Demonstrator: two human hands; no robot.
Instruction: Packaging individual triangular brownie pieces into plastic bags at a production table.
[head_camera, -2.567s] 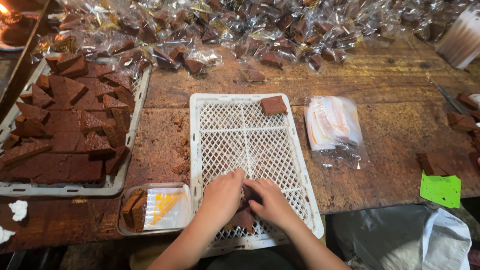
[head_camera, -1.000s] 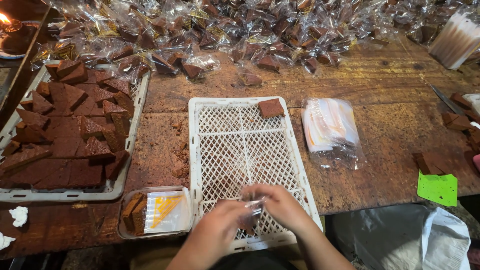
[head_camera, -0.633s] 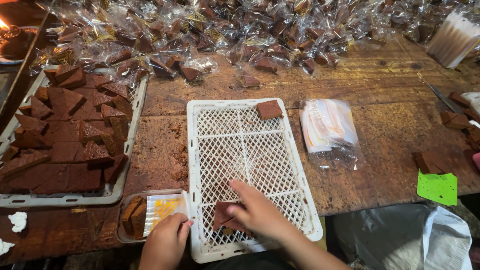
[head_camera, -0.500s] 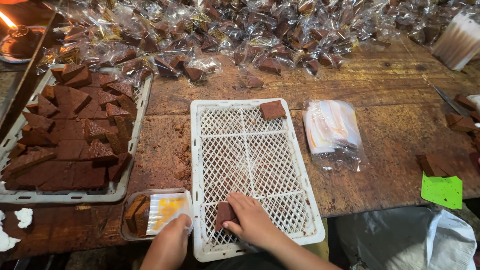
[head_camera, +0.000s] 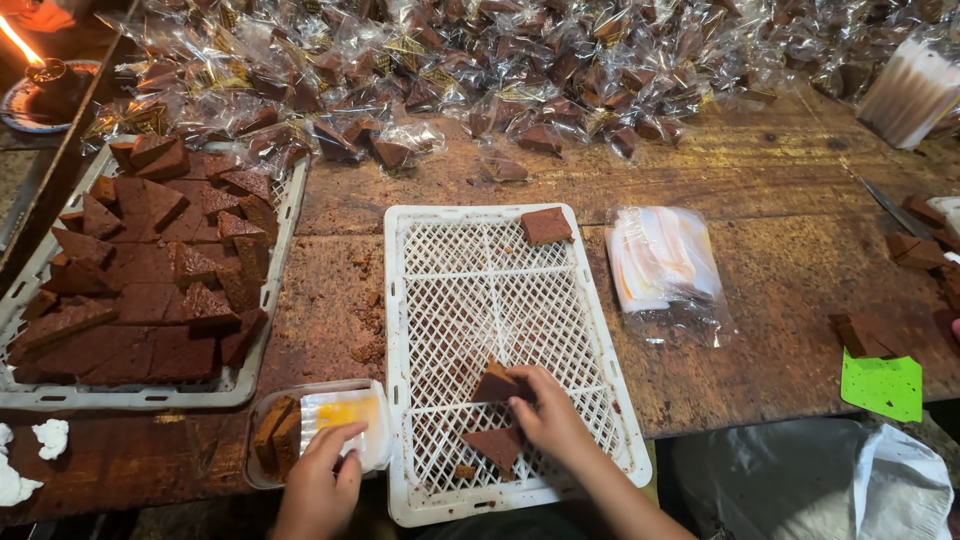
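Observation:
A white lattice tray (head_camera: 430, 300) lies in front of me on the wooden table. My right hand (head_camera: 552, 420) is over its near end, fingers closed on a brown triangular cake piece (head_camera: 494, 386). A second brown piece (head_camera: 494, 446) lies flat on the tray just below it, and a third (head_camera: 546, 226) sits at the far right corner. My left hand (head_camera: 320, 482) rests its fingertips on a stack of white and yellow wrappers (head_camera: 345, 415) in a small clear plastic box (head_camera: 262, 412) left of the tray.
A tray of cut brown cake pieces (head_camera: 150, 270) is at the left. Wrapped pieces (head_camera: 450, 70) are heaped along the back. A bag of wrappers (head_camera: 665, 260) lies right of the lattice tray, with a green paper (head_camera: 882, 385), a knife (head_camera: 893, 208) and a lit candle (head_camera: 40, 72) around.
Both hands were together over the tray's near end. My left hand has moved left onto the wrapper stack; my right hand now holds a cake piece on the tray.

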